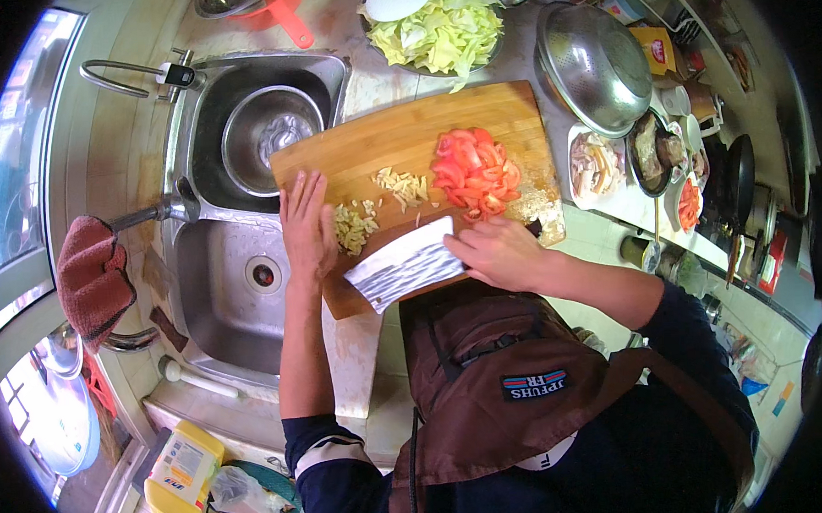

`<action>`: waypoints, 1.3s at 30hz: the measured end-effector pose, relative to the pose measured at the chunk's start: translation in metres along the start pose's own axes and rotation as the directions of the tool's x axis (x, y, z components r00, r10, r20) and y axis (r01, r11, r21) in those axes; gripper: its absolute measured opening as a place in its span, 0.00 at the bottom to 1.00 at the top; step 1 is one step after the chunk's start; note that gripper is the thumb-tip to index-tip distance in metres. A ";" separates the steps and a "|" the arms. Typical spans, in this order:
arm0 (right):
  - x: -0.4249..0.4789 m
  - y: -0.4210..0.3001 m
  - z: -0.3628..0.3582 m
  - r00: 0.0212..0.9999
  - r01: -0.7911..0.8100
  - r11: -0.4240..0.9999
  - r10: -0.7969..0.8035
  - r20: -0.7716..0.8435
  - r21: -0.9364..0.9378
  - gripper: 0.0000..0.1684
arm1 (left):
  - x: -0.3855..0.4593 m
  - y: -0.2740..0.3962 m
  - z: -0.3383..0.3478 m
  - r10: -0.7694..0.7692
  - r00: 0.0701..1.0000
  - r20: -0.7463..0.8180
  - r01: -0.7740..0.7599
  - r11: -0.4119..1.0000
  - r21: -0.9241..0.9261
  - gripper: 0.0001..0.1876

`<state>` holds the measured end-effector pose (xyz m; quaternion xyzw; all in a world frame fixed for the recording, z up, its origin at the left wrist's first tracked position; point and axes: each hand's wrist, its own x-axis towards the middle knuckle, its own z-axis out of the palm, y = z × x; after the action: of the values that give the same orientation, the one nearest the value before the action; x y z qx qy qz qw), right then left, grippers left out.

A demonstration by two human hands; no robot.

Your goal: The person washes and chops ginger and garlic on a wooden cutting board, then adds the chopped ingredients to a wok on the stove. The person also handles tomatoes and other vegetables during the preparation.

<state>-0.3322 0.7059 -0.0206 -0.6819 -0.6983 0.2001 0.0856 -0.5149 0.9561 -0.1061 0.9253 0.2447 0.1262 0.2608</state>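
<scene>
In my right hand (497, 253) is a cleaver (408, 260), its broad blade tilted over the near edge of the wooden cutting board (351, 139). My left hand (306, 223) lies along the board's left edge, fingers stretched out, grasping nothing. Beside those fingers is a small heap of chopped garlic (355, 228). A second heap of pale sliced pieces (402, 187), perhaps ginger or garlic, lies near the board's middle. Cut tomato (476, 171) is piled on the right half, just beyond my right hand. The cleaver's handle is hidden by my grip.
A double sink (227, 292) adjoins the board's left side, with a metal bowl (241, 143) in its far basin. Behind the board stand a plate of torn cabbage (436, 35) and an upturned steel colander (598, 62). Sliced meat (596, 162) sits in a dish at right.
</scene>
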 end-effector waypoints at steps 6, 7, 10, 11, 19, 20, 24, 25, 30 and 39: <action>-0.050 -0.012 0.014 0.901 -0.321 0.804 0.421 -0.100 0.500 0.14 | -0.022 0.014 0.032 0.007 0.996 -0.091 -0.015 0.996 -0.086 0.17; -0.051 -0.012 0.017 0.888 -0.340 0.768 0.452 -0.082 0.543 0.14 | -0.023 0.024 0.037 -0.004 0.995 -0.103 -0.006 0.995 -0.102 0.17; -0.047 -0.014 0.018 0.848 -0.401 0.634 0.530 0.007 0.661 0.14 | -0.026 0.045 0.049 -0.043 0.994 -0.100 0.022 0.978 -0.208 0.18; -0.043 -0.015 0.015 0.832 -0.433 0.579 0.552 0.058 0.690 0.14 | -0.028 0.050 0.050 -0.104 0.986 -0.133 0.059 0.950 -0.307 0.18; -0.015 -0.019 0.036 0.856 -0.279 0.773 0.469 -0.217 0.570 0.21 | -0.028 0.047 -0.005 -0.662 0.749 0.026 -0.245 -0.314 -0.917 0.27; -0.013 -0.020 0.040 0.861 -0.288 0.815 0.451 -0.238 0.503 0.23 | -0.032 0.042 -0.012 -0.631 0.776 0.027 -0.304 -0.411 -0.859 0.26; -0.001 -0.019 0.048 0.892 -0.295 0.906 0.375 -0.252 0.304 0.27 | -0.045 0.034 -0.025 -0.459 0.888 -0.023 -0.331 -0.604 -0.725 0.26; 0.001 -0.019 0.048 0.895 -0.304 0.911 0.373 -0.245 0.278 0.27 | -0.046 0.033 -0.024 -0.394 0.918 -0.044 -0.309 -0.643 -0.701 0.27; 0.006 -0.026 0.033 0.812 -0.193 0.875 0.396 -0.429 0.444 0.27 | -0.040 0.047 0.003 -0.642 0.630 -0.437 0.044 0.591 -0.805 0.20; -0.006 -0.015 0.030 0.787 -0.274 0.808 0.500 -0.362 0.521 0.25 | -0.034 0.058 0.025 -0.124 0.924 -0.363 0.231 0.936 0.267 0.08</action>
<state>-0.3572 0.6952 -0.0412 -0.8034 -0.4302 0.1899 0.3651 -0.5125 0.8848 -0.0994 0.8922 0.3862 0.2204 0.0790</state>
